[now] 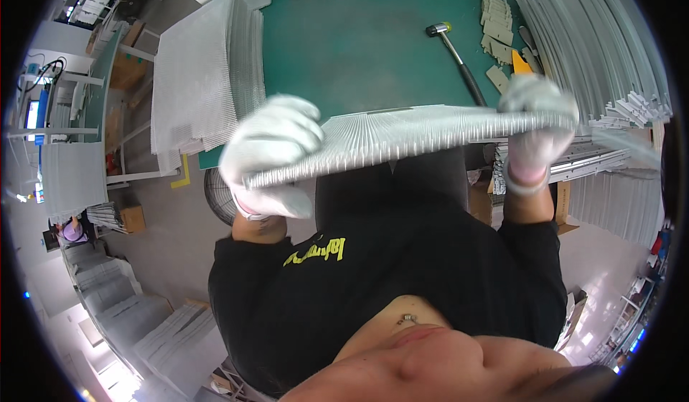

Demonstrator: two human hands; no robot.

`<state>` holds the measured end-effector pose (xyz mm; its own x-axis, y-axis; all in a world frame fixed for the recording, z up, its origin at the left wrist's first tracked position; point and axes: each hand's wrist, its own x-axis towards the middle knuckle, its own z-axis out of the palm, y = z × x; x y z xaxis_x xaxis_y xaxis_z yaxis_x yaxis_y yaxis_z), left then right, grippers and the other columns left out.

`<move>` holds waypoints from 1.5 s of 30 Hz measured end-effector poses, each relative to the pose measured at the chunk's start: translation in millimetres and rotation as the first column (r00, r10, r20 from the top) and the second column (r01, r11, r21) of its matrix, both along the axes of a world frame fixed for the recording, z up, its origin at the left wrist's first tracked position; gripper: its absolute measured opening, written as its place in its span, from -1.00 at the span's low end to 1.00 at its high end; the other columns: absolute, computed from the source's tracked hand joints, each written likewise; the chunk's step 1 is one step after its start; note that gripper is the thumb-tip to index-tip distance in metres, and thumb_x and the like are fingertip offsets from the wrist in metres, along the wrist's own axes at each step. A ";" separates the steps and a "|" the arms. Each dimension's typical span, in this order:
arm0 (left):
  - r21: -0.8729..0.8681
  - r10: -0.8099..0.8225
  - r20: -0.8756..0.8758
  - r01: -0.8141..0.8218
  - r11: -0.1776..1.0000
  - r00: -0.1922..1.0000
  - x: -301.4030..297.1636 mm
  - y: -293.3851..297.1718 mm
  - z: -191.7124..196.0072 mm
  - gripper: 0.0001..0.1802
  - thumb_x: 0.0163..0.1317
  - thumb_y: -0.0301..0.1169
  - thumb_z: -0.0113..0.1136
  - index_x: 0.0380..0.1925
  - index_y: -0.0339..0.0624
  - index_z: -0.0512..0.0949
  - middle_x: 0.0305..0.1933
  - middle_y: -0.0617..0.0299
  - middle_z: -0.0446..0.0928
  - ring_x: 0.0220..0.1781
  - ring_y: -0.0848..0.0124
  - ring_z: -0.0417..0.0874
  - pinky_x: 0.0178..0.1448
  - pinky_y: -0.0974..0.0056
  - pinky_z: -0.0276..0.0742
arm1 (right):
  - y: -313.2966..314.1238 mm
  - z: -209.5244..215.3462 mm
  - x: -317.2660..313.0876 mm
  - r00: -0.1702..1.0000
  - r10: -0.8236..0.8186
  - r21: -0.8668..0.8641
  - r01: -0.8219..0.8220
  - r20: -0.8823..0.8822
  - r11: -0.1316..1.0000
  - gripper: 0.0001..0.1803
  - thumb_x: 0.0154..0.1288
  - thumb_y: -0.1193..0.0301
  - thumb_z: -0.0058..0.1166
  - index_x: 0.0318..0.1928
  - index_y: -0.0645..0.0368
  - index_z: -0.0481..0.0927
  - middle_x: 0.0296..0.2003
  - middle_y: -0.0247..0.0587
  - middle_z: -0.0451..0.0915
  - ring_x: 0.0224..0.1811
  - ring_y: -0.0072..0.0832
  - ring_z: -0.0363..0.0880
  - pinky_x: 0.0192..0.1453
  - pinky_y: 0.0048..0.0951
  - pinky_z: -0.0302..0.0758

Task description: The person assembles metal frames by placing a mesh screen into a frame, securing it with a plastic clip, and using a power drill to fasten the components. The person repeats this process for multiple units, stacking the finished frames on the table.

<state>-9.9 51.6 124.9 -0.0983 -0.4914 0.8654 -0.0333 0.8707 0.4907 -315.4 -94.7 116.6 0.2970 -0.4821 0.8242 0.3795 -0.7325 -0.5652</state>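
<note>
A wide silvery panel (402, 135) with fine ribs is held up in front of my body, its long edge toward me. My left hand (276, 144), in a white glove, closes round its left end, with the thumb below. At its other end my right hand (540, 111), also gloved, is wrapped over the edge and slightly blurred. Beyond the panel lies a green work table (344, 50). A mallet (470, 83) with a black and yellow head rests there, its handle pointing toward my right hand.
Similar ribbed panels (190, 72) stand stacked at the table's left. A tall row of grey panels (596, 43) fills the right side. Small beige plates (497, 29) lie near an orange piece (522, 63). A floor fan (217, 194) stands below the table's left edge.
</note>
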 end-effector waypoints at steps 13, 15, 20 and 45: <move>0.187 0.501 -0.262 -0.465 0.865 0.825 -6.9 -36.3 -6.2 -0.79 0.41 -0.50 0.20 0.01 -0.25 0.52 -0.11 0.16 0.59 -0.14 0.37 0.58 0.05 0.16 0.55 | -14.0 34.0 36.8 0.963 -0.259 0.138 0.247 0.074 0.959 0.14 0.16 0.66 0.32 0.60 0.18 -0.17 -0.12 -0.02 0.66 -0.18 -0.53 0.63 -0.13 -0.57 0.55; 0.223 0.506 -0.263 -0.459 0.860 0.821 -4.8 -37.9 0.0 -0.81 0.28 -0.65 0.16 -0.11 -0.30 0.52 -0.15 0.14 0.62 -0.20 0.48 0.57 -0.05 0.35 0.50 | -22.5 41.2 30.3 0.970 -0.242 0.148 0.240 -0.008 0.959 0.23 0.11 0.60 0.40 0.60 0.16 -0.24 -0.15 0.02 0.70 -0.22 -0.49 0.68 -0.11 -0.50 0.60; 0.323 0.533 -0.292 -0.442 0.837 0.794 -4.5 -37.3 -1.5 -0.79 0.23 -0.69 0.19 -0.12 -0.33 0.54 -0.17 0.20 0.65 -0.26 0.59 0.55 -0.14 0.48 0.47 | -43.4 96.4 3.8 0.811 -0.234 -0.341 0.045 -0.537 0.939 -0.57 0.25 0.55 0.24 0.16 0.16 0.67 -0.11 -0.19 0.73 -0.07 -0.34 0.70 0.08 -0.37 0.58; 0.062 0.571 -0.533 -0.645 0.762 0.624 -26.1 -46.8 10.8 -0.26 0.00 -0.59 0.56 0.17 -0.17 0.37 0.05 0.16 0.52 -0.17 0.57 0.54 -0.10 0.49 0.50 | -16.6 155.9 76.9 0.555 -0.121 -0.397 -0.410 -0.823 0.821 -0.52 0.22 0.57 0.08 0.19 0.13 0.59 -0.19 0.01 0.64 -0.10 -0.01 0.63 0.03 -0.15 0.56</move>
<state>-36.1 4.8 135.7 0.6373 -0.1667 0.7524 -0.3654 0.7942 0.4855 -238.5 -111.3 272.5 0.9590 0.0279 0.2819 0.1019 -0.9625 -0.2514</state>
